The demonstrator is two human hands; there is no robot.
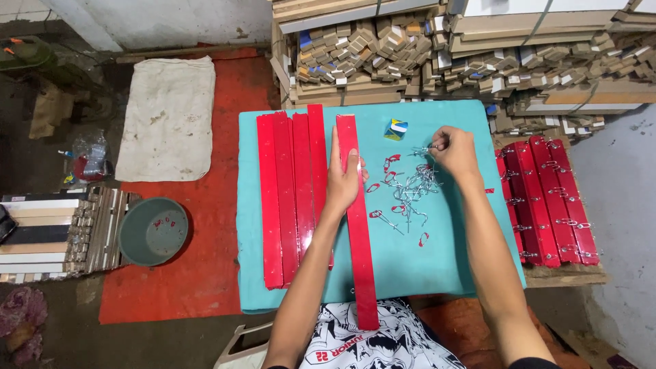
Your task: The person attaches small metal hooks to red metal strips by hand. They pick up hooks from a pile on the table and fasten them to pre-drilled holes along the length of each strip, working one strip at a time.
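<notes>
Left hand (pixel 344 176) presses flat, fingers open, on a red strip (pixel 359 232) at centre frame; right hand (pixel 454 152) fingers pinch a metal hook (pixel 425 149) at upper right.

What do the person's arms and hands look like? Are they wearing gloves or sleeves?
No gloves and no sleeves show. Both arms are bare from the bottom of the picture up to the left hand and right hand. No watch, ring or bracelet shows. Below the arms is a white shirt with black cartoon drawings.
</notes>
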